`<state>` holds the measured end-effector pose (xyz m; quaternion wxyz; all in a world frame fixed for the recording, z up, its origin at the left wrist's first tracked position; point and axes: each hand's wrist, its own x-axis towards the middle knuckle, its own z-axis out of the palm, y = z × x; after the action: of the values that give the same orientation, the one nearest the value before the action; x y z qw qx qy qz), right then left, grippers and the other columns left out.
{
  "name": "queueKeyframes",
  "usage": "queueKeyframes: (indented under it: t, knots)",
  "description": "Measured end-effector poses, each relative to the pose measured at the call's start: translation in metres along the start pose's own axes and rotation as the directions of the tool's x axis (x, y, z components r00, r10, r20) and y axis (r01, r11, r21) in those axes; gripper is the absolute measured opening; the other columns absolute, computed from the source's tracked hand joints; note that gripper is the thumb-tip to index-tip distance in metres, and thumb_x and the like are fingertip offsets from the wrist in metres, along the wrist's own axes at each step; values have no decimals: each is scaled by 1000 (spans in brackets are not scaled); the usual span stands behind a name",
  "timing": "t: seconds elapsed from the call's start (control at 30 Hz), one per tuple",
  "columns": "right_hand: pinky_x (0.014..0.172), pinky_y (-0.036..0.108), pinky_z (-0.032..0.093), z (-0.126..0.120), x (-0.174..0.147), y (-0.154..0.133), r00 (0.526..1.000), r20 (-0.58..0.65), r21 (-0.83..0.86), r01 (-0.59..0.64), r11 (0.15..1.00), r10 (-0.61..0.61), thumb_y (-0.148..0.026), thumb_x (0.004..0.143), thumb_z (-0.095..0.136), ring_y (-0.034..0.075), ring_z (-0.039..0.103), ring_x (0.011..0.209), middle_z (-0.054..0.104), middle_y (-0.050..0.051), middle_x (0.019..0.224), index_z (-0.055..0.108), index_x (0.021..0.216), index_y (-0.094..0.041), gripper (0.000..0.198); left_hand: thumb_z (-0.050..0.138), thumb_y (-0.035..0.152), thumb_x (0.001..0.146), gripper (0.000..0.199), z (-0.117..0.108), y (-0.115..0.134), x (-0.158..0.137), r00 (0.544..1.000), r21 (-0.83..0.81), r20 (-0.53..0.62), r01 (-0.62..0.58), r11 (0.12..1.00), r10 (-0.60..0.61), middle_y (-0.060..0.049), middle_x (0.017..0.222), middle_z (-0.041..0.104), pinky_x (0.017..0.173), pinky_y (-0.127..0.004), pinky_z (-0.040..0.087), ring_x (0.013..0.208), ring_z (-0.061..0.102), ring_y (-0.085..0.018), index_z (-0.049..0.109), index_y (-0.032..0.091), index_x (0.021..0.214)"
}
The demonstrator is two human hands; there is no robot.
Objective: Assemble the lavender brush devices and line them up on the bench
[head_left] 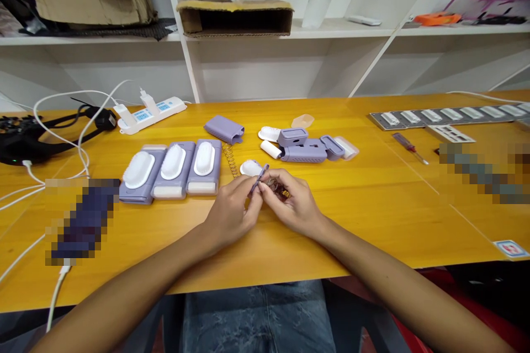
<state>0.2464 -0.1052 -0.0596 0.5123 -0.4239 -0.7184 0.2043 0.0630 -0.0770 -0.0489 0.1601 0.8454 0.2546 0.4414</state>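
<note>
Both my hands meet over the middle of the table. My left hand (pixel 232 203) pinches a thin purple plastic part (pixel 259 177) between thumb and fingers. The fingertips of my right hand (pixel 292 201) close on the same part from the other side. Thin coiled wire (pixel 285 193), apparently a spring, shows beneath my right fingers; whether they hold it I cannot tell. Just beyond my hands lies a white oval bristled piece (pixel 250 167), partly covered by them. A loose long spring (pixel 230 161) rests behind my left hand.
Several purple cases with white oval tops (pixel 174 162) stand at left. Behind are a purple shell (pixel 224 129) and opened purple parts (pixel 304 150). A power strip (pixel 152 115) with white cables lies back left; a screwdriver (pixel 409 147) and long grey strip (pixel 451 116) lie right.
</note>
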Motion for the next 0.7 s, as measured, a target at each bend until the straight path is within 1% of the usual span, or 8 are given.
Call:
queueKeyframes:
  t: [0.13, 0.4, 0.57, 0.7]
  knots:
    - [54, 23, 45, -1, 0, -1, 1000, 4, -3, 1, 1000, -1, -26, 105, 64, 11, 52, 57, 62, -3, 74, 64, 110, -22, 7, 54, 8, 104, 19, -1, 1, 0, 1000, 11, -12, -6, 1000, 7, -7, 91, 73, 73, -30, 54, 79, 67, -18, 69, 16, 111]
    - [55, 23, 47, -2, 2, -5, 999, 19, 12, 39, 999, -39, -23, 105, 63, 11, 54, 58, 64, -3, 75, 62, 110, -22, 5, 55, 9, 103, 19, 0, 1, -2, 1000, 15, -18, 6, 1000, -6, -7, 92, 74, 75, -31, 55, 81, 68, -18, 70, 17, 111]
    - [57, 23, 48, -3, 2, -4, 999, 26, 15, 21, 1000, -22, -25, 106, 63, 11, 55, 59, 65, -2, 76, 63, 110, -22, 5, 54, 7, 102, 19, 0, 2, -1, 1000, 4, -7, 15, 1000, -15, -8, 93, 74, 76, -31, 55, 81, 67, -18, 69, 16, 110]
    - [57, 23, 47, -3, 1, -3, 999, 23, 21, 25, 999, -25, -23, 106, 63, 11, 53, 59, 63, -3, 75, 64, 111, -22, 5, 54, 7, 103, 18, -1, 1, -1, 1000, 16, -14, 0, 1000, 0, -8, 93, 74, 76, -31, 55, 81, 67, -18, 69, 15, 110]
